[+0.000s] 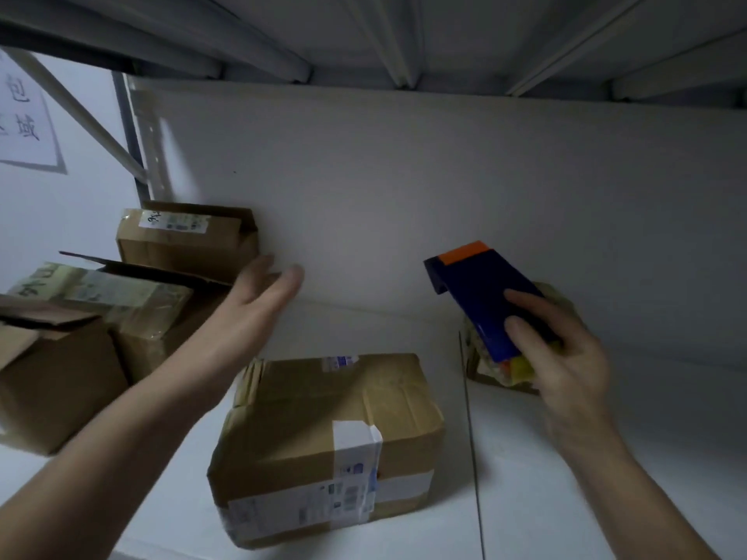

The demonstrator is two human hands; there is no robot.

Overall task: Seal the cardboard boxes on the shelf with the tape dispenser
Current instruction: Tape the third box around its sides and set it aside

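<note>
1. The right hand [566,365] grips the blue tape dispenser [481,301], fingers curled round its body. It is held up over the right side of the shelf, orange end pointing far-left.
2. The left hand [258,305] is flat, fingers straight, holding nothing, just beside the stacked boxes.
3. Near centre, a closed cardboard box [323,438] with shipping labels sits on the white shelf board [606,478], between both forearms.
4. On the left, three boxes crowd together: a labelled far box [182,240], a taped middle box [121,301] with a raised flap, and a near box [52,381] with open flaps.
5. A small taped parcel [481,357] is mostly hidden behind the dispenser and fingers.
6. A paper sign [24,115] hangs far left; the upper shelf [404,30] looms overhead.
</note>
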